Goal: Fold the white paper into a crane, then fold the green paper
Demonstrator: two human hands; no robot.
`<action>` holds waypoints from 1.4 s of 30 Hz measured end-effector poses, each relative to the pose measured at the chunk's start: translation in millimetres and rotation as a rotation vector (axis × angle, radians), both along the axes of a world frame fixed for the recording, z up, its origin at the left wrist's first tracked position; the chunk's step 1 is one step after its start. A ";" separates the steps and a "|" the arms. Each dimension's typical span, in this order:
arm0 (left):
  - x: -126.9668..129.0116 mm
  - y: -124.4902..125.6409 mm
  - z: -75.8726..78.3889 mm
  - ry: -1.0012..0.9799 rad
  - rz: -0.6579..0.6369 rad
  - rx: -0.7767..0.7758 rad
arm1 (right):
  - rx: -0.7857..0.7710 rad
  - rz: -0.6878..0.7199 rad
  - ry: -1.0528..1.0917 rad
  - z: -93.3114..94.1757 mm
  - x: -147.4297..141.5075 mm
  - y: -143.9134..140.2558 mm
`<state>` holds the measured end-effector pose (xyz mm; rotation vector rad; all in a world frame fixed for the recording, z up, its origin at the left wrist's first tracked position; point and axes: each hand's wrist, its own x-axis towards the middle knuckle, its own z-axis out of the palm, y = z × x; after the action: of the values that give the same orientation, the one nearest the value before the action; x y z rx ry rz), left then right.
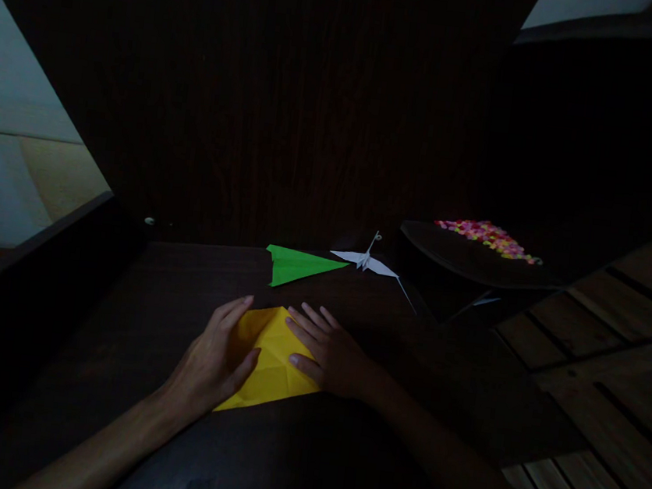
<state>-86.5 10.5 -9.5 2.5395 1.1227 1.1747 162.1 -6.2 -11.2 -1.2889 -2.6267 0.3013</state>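
A yellow sheet of paper (273, 372) with crease lines lies on the dark wooden surface between my hands. My left hand (219, 346) is at its left side, fingers apart and thumb over the paper; the hand covers part of that edge. Across the right part of the sheet rests my right hand (329, 347), with its fingers spread and flat. Just beyond the sheet is a green folded paper plane (303, 266), its tip pointing right. Beside that tip sits a white folded paper bird (364, 261) with outstretched wings.
Behind everything rises a dark wooden panel (293, 115). A raised dark side board (37, 243) bounds the left. At the right, a dark curved surface (448, 251) carries a cluster of small pink and yellow pieces (488, 238). Wooden slats (613, 356) show lower right.
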 end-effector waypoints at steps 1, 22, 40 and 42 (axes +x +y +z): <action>0.1 -0.3 -1.1 -0.017 -0.010 0.003 | -0.001 0.000 -0.002 -0.1 0.1 0.0; 2.0 -3.7 8.0 0.197 -0.393 -0.036 | 0.008 -0.002 -0.008 4.2 -1.0 -1.1; 0.5 -2.6 8.2 0.360 -0.425 -0.079 | 0.003 -0.002 0.011 3.4 0.1 -0.8; 0.4 -2.9 9.0 0.382 -0.417 -0.088 | 0.001 0.001 0.006 4.5 0.2 -0.9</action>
<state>-86.2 7.6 -0.5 2.8069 0.6246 0.5463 162.3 -7.2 -6.7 -1.2841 -2.6224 0.3043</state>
